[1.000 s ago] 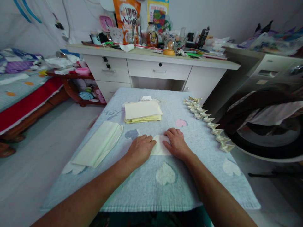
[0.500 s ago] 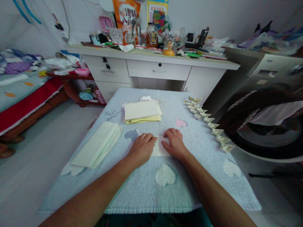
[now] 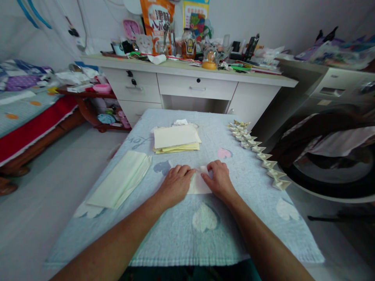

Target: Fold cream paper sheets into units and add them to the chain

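Observation:
A small pale sheet of paper [image 3: 199, 185] lies on the cloth-covered table between my two hands. My left hand [image 3: 177, 181] rests over its left side, thumb and fingers closed on the edge. On the other side, my right hand [image 3: 218, 177] pinches the upper right part, where a small flap [image 3: 202, 169] shows lifted or folded. Beyond the hands sits a stack of cream and yellow paper [image 3: 177, 137]. Some larger folded pale green sheets [image 3: 121, 179] lie to the left. Along the right edge runs a row of folded paper boats [image 3: 265, 157].
The table carries a light blue cloth [image 3: 175, 238] with heart patterns. Behind it stands a white desk [image 3: 187, 78] crowded with a jar [image 3: 188, 43], a pink clock [image 3: 131, 29] and other items. A washing machine [image 3: 336, 89] is at right, a bed [image 3: 32, 117] at left.
My right hand has shifted slightly to the right, and more of the paper's upper part with its small flap now shows. My left hand has stayed nearly in place.

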Tool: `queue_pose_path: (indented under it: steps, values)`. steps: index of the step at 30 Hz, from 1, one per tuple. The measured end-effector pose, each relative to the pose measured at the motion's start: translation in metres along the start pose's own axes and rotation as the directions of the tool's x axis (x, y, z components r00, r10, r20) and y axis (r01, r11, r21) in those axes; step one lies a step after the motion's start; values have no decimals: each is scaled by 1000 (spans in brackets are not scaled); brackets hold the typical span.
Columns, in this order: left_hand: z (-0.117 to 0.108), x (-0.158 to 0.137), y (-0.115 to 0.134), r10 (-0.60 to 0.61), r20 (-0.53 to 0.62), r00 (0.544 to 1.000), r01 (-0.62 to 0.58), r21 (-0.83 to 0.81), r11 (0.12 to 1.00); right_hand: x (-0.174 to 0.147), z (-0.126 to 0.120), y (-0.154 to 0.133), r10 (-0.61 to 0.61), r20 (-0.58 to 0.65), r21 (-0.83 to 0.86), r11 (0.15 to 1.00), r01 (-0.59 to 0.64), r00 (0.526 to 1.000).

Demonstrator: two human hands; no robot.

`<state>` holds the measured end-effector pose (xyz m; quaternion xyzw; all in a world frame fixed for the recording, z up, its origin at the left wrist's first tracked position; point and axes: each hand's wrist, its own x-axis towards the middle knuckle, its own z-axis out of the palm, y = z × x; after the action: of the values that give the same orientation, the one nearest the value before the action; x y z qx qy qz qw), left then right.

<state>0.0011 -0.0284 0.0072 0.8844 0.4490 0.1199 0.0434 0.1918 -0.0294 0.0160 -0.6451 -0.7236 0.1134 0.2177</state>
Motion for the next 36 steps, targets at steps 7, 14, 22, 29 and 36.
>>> queue_pose_path:
  steps: [7,14,22,29,36]
  values:
    - [0,-1,-3,23,-45,999,-26,-72,997,1,3,-2,-108,23,193,976,101,994]
    - [0,-1,-4,6,-81,997,-18,-144,989,-2,2,-2,-299,84,55,954,296,950]
    - [5,-2,-7,-16,-98,995,0,-161,987,-4,2,0,-391,167,-3,918,397,905]
    - [4,-3,-7,-8,-85,996,-8,-183,983,-6,-2,-2,-436,189,8,897,442,880]
    - [3,-2,-7,1,-80,997,-16,-186,982,-6,-2,-1,-436,204,5,896,444,877]
